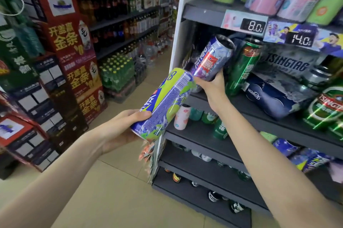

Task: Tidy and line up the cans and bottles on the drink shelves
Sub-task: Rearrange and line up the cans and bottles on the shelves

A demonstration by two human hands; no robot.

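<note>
Shelves (232, 109) of dark grey metal carry green beer cans (241, 68) — 2 more cans are in hand. Left hand (122, 131) grips a green-and-blue can (163, 103) over the aisle; right hand (213, 83) holds a purple can (211, 57) tilted at the shelf's edge.

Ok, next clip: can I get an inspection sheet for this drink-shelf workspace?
Surface: dark shelf, partly stocked.
Job's things: purple can, tilted, in the right hand; green-and-blue can, tilted, in the left hand; green beer can leaning on the shelf.
Clutter: blue multipack lying askew.
Grippers: both hands hold a can each.
Cables: nothing seen.
Surroundings: price tag, stacked red cartons, tiled floor.
</note>
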